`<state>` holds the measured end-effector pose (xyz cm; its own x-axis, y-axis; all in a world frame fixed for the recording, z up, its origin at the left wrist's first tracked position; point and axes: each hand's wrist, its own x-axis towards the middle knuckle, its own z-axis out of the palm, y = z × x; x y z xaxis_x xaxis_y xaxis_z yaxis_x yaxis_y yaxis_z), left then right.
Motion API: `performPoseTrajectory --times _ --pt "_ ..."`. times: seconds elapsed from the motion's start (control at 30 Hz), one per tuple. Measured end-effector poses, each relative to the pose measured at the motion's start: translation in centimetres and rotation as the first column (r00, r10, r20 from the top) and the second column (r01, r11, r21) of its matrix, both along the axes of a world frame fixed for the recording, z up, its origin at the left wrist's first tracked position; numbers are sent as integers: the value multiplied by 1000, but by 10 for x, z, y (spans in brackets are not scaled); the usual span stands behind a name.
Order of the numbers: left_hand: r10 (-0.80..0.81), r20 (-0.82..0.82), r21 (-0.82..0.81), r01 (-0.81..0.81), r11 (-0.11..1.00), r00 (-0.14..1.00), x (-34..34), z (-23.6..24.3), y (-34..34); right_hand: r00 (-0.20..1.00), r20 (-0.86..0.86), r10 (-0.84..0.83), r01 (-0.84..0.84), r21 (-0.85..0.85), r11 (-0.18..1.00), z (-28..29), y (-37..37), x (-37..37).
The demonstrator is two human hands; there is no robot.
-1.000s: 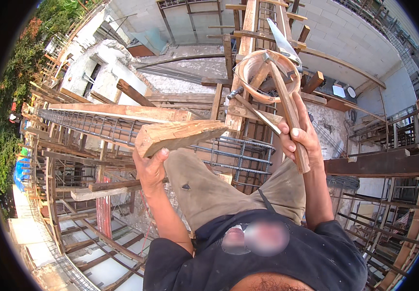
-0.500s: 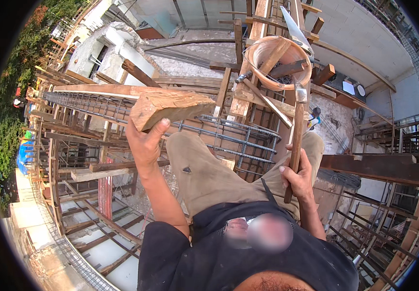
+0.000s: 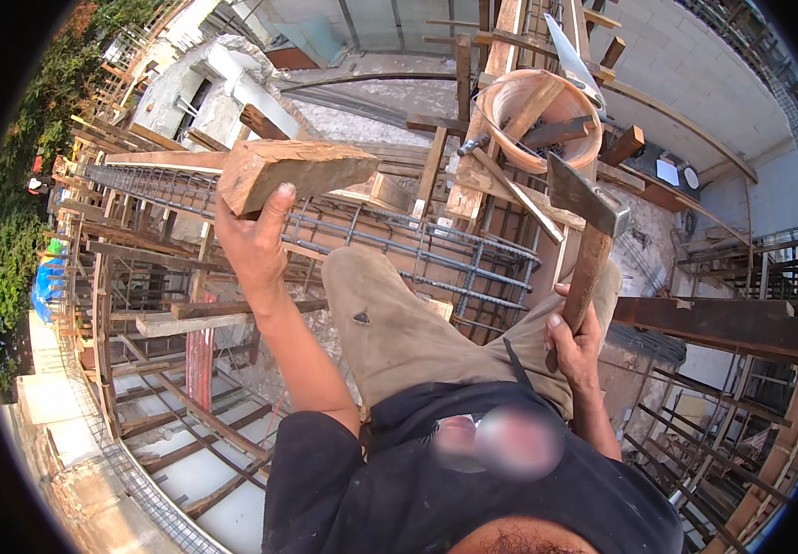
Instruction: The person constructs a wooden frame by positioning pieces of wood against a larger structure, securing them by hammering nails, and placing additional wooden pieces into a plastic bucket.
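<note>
Rebar cage (image 3: 473, 277) is biggest, on my side of the bucket (image 3: 510, 150) & running off to its L. Bucket has wood offcuts in it. Saw (image 3: 568, 55) is just beyond bucket, slightly R, blade pointing away. Wood block (image 3: 297, 171) is well L of bucket, held up in my L hand (image 3: 256, 245), thumb on its near face. Hammer (image 3: 590, 254) is my side of bucket, head up; my R hand (image 3: 576, 346) wraps its lower handle. 2nd hammer (image 3: 514, 189) is close by bucket's L side, handle slanting twd me.
</note>
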<state>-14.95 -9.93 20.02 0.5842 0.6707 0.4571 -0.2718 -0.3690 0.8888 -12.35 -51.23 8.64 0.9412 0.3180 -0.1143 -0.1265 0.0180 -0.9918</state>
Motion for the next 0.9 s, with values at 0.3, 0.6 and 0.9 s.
performPoseTrajectory --times 0.3,0.6,0.9 --pt "-320 -66 -71 316 946 945 45 -11 -26 1000 -10 5 -5 -36 999 11 -4 1" --pt "-547 -117 -145 530 835 829 100 -26 -52 1000 -3 -16 15 -104 994 13 -7 -1" --pt "-493 -180 -119 479 870 851 104 -35 -68 995 28 97 -90 -194 977 15 4 14"
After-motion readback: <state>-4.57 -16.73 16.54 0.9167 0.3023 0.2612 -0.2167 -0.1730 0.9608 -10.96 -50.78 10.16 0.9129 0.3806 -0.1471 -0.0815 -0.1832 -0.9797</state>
